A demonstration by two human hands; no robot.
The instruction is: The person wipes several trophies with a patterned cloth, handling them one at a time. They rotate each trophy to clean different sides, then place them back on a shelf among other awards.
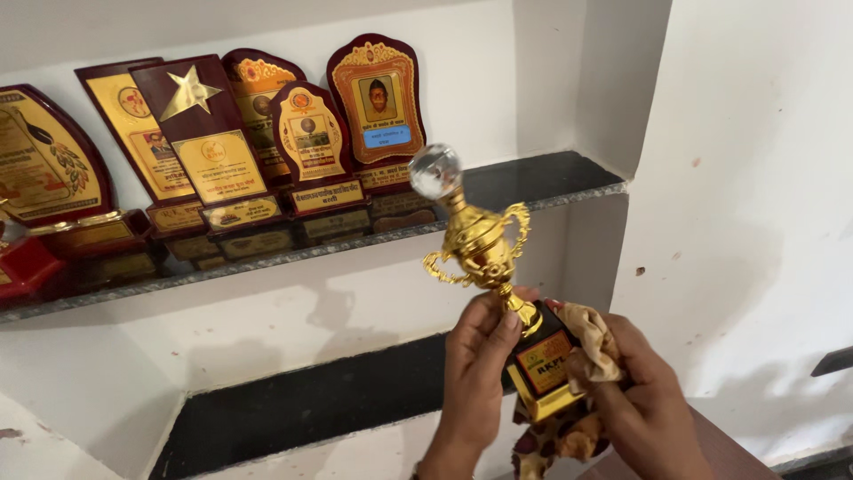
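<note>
White niche, dark stone shelves (542,182); both hands gripping glossy gold trophy (484,244), patterned cloth (595,342).

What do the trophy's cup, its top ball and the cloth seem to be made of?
Trophy cup: shiny gold, likely plated plastic or metal; mirror glints. Ball: clear faceted, glass or acrylic. Cloth: soft patterned fabric, crumpled under the right hand.

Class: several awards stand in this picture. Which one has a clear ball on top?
The gold cup trophy held in both hands, the left hand at its stem. The plaques on the shelf are flat boards without any ball.
</note>
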